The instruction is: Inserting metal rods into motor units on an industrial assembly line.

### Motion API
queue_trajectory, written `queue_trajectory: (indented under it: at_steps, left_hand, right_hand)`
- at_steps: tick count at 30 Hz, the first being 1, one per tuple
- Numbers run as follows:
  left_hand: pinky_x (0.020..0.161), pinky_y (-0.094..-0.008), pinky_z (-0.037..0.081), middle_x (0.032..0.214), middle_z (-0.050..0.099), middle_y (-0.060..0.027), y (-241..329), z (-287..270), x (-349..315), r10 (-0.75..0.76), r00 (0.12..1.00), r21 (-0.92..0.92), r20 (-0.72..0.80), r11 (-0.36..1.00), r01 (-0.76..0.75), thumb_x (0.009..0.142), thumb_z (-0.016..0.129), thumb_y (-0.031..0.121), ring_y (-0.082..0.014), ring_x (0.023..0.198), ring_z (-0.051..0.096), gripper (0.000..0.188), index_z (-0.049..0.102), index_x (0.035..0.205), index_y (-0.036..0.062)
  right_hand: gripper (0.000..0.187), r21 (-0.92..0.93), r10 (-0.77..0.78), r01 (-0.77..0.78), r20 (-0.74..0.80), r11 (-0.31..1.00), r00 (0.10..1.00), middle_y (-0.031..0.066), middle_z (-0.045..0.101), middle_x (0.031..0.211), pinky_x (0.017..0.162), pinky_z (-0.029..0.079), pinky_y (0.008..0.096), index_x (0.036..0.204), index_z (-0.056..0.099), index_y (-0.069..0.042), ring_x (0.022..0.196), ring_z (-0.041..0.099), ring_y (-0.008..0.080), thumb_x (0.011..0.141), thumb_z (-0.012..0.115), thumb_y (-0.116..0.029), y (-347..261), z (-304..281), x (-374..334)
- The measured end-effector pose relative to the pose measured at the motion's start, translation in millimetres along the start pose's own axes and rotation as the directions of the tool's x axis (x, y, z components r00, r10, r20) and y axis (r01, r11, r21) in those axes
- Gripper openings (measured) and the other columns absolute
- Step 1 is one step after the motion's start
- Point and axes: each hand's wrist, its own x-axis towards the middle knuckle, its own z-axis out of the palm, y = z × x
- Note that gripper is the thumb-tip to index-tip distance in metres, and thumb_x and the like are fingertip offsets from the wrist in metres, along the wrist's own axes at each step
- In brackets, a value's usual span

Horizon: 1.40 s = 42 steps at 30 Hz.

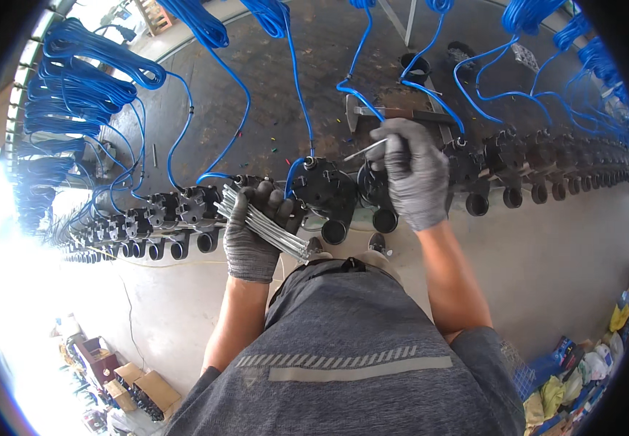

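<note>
My left hand point(250, 251), in a grey glove, is closed around a bundle of long thin silvery bolts point(277, 234). They lie slanted across the palm, with their thicker ends toward my body. My gloved right hand point(418, 178) is raised over the row and pinches a single long bolt point(362, 150), its free end pointing left. Between the hands sits a black round pump-like housing point(323, 190) with a short open pipe facing me and a blue cable point(293, 178) running into it. Another black housing point(374, 187) is partly hidden behind my right hand.
A long row of similar housings point(507, 156) lines the dark table's point(205, 123) near edge. Coiled blue cables point(93, 54) hang along the far side. Beyond my right hand lie a caliper-like tool point(353, 112) and a black cup point(416, 65). Cardboard boxes point(156, 392) stand on the floor.
</note>
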Motion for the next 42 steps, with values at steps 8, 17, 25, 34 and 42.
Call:
queue_trajectory:
  at_steps: [8,17,25,34,42]
  left_hand:
    - [0.103,-0.0447,0.06,0.12,0.072,-0.0106,-13,5,-11,0.302,0.952,0.087,-0.042,0.951,-0.298,0.107,0.058,0.024,-0.0255,0.11,0.072,0.023,0.069,0.118,0.0066]
    - [0.117,-0.0525,0.048,0.134,0.069,-0.0084,-18,22,2,0.336,0.91,0.009,0.243,0.937,-0.348,0.109,0.052,0.025,-0.0272,0.129,0.062,0.028,0.07,0.125,0.01]
    - [0.12,-0.055,0.044,0.141,0.064,-0.0103,-24,28,14,0.29,0.884,-0.019,0.367,0.952,-0.304,0.11,0.052,0.027,-0.0302,0.135,0.058,0.027,0.065,0.127,0.0115]
    - [0.121,-0.0594,0.039,0.141,0.063,-0.0121,-53,23,10,0.237,0.939,0.042,0.25,0.966,-0.255,0.107,0.057,0.029,-0.0342,0.137,0.057,0.024,0.063,0.127,0.0171]
    - [0.117,-0.0575,0.045,0.14,0.063,-0.0114,-76,27,6,0.237,0.95,0.133,0.201,0.955,-0.266,0.106,0.06,0.033,-0.0315,0.134,0.058,0.026,0.065,0.125,0.0162]
  right_hand:
    - [0.018,-0.046,-0.015,0.028,0.252,0.999,0.968,0.0135,0.074,0.104,0.073,0.061,0.0395,0.119,0.062,-0.005,0.086,0.077,0.0283,0.101,0.06,-0.003,35,29,22]
    - [0.031,-0.254,-0.089,0.411,0.751,0.876,0.654,0.0177,0.071,0.116,0.093,0.056,0.0457,0.133,0.06,-0.007,0.107,0.07,0.0377,0.102,0.055,-0.007,19,34,44]
    - [0.03,0.027,0.275,-0.746,0.92,0.666,0.279,0.0051,0.071,0.091,0.08,0.055,0.0327,0.109,0.072,-0.004,0.084,0.067,0.0137,0.109,0.059,-0.03,-29,3,-26]
    - [0.042,0.203,0.286,-0.7,0.808,0.685,0.515,0.007,0.074,0.094,0.073,0.057,0.027,0.122,0.07,0.0,0.079,0.069,0.0119,0.108,0.06,-0.039,-3,-11,-61]
    - [0.036,0.138,0.249,-0.694,0.869,0.707,0.427,0.0079,0.074,0.09,0.078,0.056,0.0314,0.115,0.071,-0.001,0.082,0.07,0.0156,0.107,0.063,-0.034,0,-30,-63]
